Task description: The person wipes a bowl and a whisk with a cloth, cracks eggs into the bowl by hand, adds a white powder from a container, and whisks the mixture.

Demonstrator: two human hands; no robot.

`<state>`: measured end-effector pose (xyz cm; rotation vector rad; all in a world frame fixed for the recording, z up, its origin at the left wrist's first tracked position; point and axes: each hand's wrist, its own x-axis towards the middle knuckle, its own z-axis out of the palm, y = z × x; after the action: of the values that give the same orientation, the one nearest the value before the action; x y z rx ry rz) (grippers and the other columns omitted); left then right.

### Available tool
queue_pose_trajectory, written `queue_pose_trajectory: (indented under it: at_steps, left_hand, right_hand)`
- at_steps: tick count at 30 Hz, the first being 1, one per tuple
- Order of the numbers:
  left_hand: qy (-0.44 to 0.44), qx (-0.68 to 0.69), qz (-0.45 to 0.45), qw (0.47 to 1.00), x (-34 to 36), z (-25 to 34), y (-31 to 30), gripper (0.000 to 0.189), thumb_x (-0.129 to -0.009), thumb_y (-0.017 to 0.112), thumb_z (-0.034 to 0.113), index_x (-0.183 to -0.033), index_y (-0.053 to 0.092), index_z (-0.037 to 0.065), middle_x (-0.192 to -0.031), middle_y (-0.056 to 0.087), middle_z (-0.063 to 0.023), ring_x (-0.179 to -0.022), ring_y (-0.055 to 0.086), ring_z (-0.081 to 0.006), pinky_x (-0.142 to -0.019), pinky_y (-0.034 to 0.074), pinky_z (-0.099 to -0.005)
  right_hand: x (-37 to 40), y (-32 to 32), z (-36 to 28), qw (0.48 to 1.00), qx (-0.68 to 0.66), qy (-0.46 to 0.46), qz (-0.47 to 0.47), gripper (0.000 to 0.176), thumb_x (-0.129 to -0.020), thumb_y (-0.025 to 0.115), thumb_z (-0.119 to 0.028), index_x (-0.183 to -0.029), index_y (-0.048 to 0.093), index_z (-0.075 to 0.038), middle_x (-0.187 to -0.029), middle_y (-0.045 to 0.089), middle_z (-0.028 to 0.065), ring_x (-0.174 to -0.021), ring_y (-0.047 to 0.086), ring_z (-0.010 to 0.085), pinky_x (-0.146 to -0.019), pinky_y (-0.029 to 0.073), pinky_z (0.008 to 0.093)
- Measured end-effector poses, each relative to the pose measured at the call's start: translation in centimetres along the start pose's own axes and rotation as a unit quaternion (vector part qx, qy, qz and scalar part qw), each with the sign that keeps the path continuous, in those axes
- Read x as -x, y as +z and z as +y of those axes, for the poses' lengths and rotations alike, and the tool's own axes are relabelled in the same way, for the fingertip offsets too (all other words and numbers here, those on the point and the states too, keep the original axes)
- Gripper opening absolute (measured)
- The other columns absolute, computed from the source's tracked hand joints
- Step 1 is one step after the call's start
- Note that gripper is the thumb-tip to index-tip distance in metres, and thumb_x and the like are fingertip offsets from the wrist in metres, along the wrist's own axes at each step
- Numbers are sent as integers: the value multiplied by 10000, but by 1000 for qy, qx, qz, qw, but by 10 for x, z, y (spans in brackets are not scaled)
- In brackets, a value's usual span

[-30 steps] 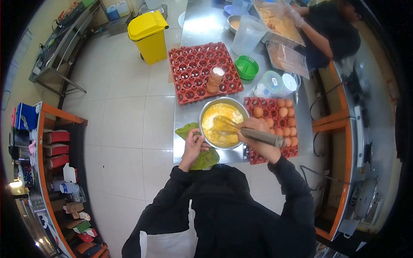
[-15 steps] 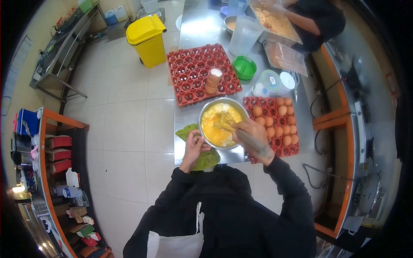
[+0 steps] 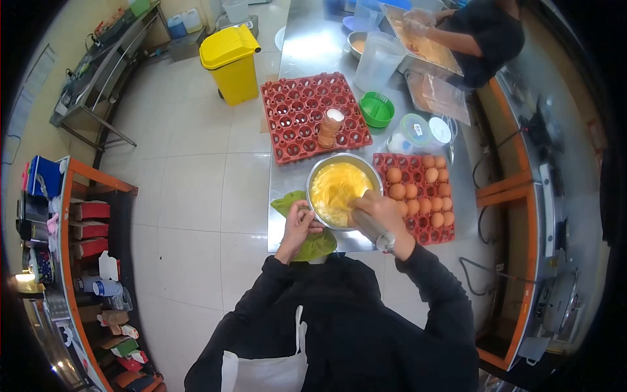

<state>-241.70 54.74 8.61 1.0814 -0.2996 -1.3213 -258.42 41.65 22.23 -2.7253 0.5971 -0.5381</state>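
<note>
A metal bowl point(image 3: 375, 175) of beaten yellow egg stands near the front edge of the steel table. My right hand point(image 3: 384, 214) is closed round the handle of a whisk point(image 3: 373, 230), whose wires dip into the egg point(image 3: 337, 185) and are smeared by motion. At the bowl's lower left rim, my left hand point(image 3: 300, 225) grips the bowl with curled fingers. A green cloth point(image 3: 317, 245) lies under that hand and beside the bowl. To the right sits a red egg tray point(image 3: 385, 163) with several brown eggs point(image 3: 411, 191).
Behind the bowl is another red tray point(image 3: 287, 124) bearing stacked eggshells point(image 3: 329, 129). A green container point(image 3: 377, 110), a clear jug point(image 3: 379, 62) and lidded tubs point(image 3: 411, 132) stand farther back. A co-worker's gloved hands point(image 3: 418, 23) work over a metal pan point(image 3: 428, 60).
The whisk has swung round, its handle now pointing more down and right. The egg looks more evenly yellow, with fewer white patches. My left hand stays at the rim.
</note>
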Motion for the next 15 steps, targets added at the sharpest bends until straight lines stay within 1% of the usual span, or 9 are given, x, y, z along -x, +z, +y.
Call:
queue_pose_trajectory:
  at_steps: [2, 5, 6, 9, 10, 13, 14, 15]
  left_hand:
    - [1, 3, -3, 1000, -1, -4, -1, 277, -1029, 537, 107, -1266, 396, 75, -991, 615, -81, -833, 710, -191, -709, 607, -295]
    - [-2, 3, 1, 1000, -2, -1, 1, 273, -1030, 531, 100, -1266, 397, 75, -984, 615, -81, -828, 711, -192, -707, 607, -294]
    - [3, 7, 1, 1000, -3, -1, 0, 272, -1031, 530, 101, -1266, 397, 74, -989, 619, -82, -826, 712, -191, -706, 607, -294]
    - [2, 8, -3, 1000, -2, -4, -2, 269, -1033, 528, 104, -1265, 397, 73, -998, 628, -85, -819, 712, -190, -705, 607, -293]
    - [-1, 7, -4, 1000, -1, -3, -2, 268, -1034, 528, 106, -1265, 397, 73, -997, 629, -85, -817, 712, -190, -705, 606, -292]
    - [3, 7, -10, 1000, -3, -2, -1, 263, -1035, 528, 110, -1262, 400, 74, -1005, 632, -86, -816, 713, -192, -704, 605, -291]
    - [1, 6, -12, 1000, -1, -2, -2, 261, -1036, 528, 111, -1261, 401, 74, -1009, 633, -86, -817, 713, -192, -703, 605, -290]
    - [1, 5, -11, 1000, -2, -1, -3, 260, -1035, 528, 110, -1259, 402, 73, -1008, 634, -87, -818, 714, -194, -700, 604, -290]
  right_hand:
    - [-8, -16, -11, 997, -74, 11, 6, 141, -764, 764, -187, -881, 723, -121, -764, 598, 93, -664, 656, 309, -596, 534, 407]
    - [-3, 4, 15, 999, -3, 18, 42, 125, -771, 754, -184, -872, 725, -116, -756, 599, 100, -674, 658, 316, -599, 532, 410]
    - [-8, -19, -12, 997, 12, 70, -7, 117, -779, 746, -163, -873, 724, -96, -749, 596, 104, -681, 655, 313, -604, 529, 410]
    - [-9, -12, -8, 998, -58, 10, -21, 180, -758, 762, -169, -919, 725, -97, -796, 602, 106, -689, 651, 316, -609, 527, 406]
    - [-16, -21, -8, 993, -116, 14, 28, 208, -759, 764, -178, -949, 724, -100, -809, 610, 102, -692, 646, 318, -615, 526, 408]
    - [-11, -22, -10, 998, -4, 63, -18, 194, -767, 755, -176, -938, 723, -90, -792, 621, 97, -700, 642, 310, -613, 523, 409]
    - [-9, -21, -9, 998, -31, 35, -42, 187, -767, 760, -167, -932, 724, -85, -783, 623, 90, -706, 640, 304, -617, 526, 411]
    - [-12, -21, -7, 998, -50, 37, -16, 194, -761, 766, -169, -936, 726, -95, -786, 623, 89, -707, 644, 303, -620, 530, 409]
